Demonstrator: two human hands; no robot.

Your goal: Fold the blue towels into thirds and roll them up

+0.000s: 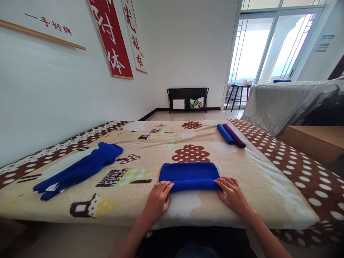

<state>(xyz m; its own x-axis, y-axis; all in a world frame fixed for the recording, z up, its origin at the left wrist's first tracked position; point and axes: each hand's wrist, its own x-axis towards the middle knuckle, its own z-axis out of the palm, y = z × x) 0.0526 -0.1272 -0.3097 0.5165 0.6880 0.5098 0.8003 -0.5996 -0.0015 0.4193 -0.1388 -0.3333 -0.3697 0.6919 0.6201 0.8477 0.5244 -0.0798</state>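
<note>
A royal-blue cloth (189, 171) lies near the front edge of the bed-like surface, its near side rolled into a tube and its far part flat. My left hand (158, 197) grips the left end of the roll, fingers closed over it. At the right end, my right hand (233, 193) pinches the roll with fingers bent over the top. A small pale tag shows at the cloth's far right corner. Toward the back right lie a blue rolled cloth (225, 134) and a purple rolled cloth (234, 135), side by side.
A crumpled blue cloth (80, 170) with white labels lies at left. Everything rests on a patterned fleece blanket (161, 147) with brown dotted borders. Beyond stand a black rack (188, 94), a stool (239, 94) and plastic-covered furniture (290, 104); a wooden box (317, 143) is at right.
</note>
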